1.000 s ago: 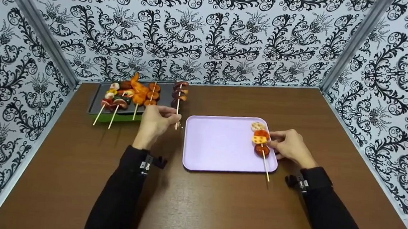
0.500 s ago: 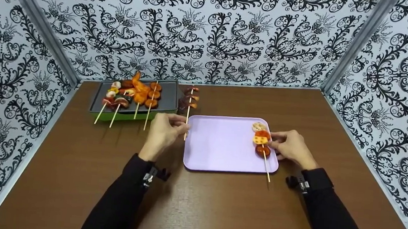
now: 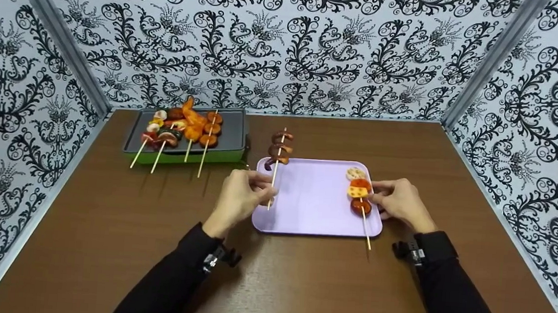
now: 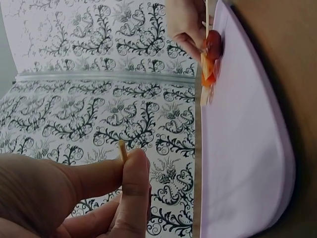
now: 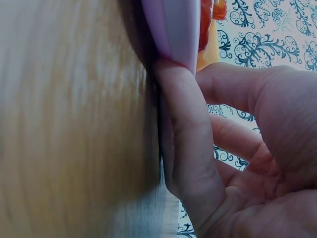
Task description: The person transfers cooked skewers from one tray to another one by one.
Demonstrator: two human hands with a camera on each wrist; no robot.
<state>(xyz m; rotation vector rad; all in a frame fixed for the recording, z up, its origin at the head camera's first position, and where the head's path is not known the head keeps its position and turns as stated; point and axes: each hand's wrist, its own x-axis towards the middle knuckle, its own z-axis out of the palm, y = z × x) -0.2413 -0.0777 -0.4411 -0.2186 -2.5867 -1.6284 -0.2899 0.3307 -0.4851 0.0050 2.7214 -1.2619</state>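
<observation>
My left hand (image 3: pixel 239 195) pinches the stick of a skewer (image 3: pixel 280 151) with dark brown curled pieces. It holds this skewer over the left part of a lilac tray (image 3: pixel 310 198). The stick's lower end (image 4: pixel 122 148) pokes out between thumb and finger in the left wrist view; the food pieces are hidden there. At the tray's right edge, my right hand (image 3: pixel 398 201) grips the rim, with fingers on both sides of it in the right wrist view. Beside that hand, a skewer with red, orange and yellow pieces (image 3: pixel 359 189) lies on the tray, its stick passing over the front rim.
A grey grill tray on a green base (image 3: pixel 231 138) stands at the back left of the brown table (image 3: pixel 309 281). Several skewers (image 3: pixel 192 126) lie on it, sticks jutting over the front. Patterned walls (image 3: pixel 287 44) close off the back and both sides.
My left hand has moved right and toward me with the brown skewer, from beside the grill to over the lilac tray. My right hand and the skewer on the tray have stayed in place.
</observation>
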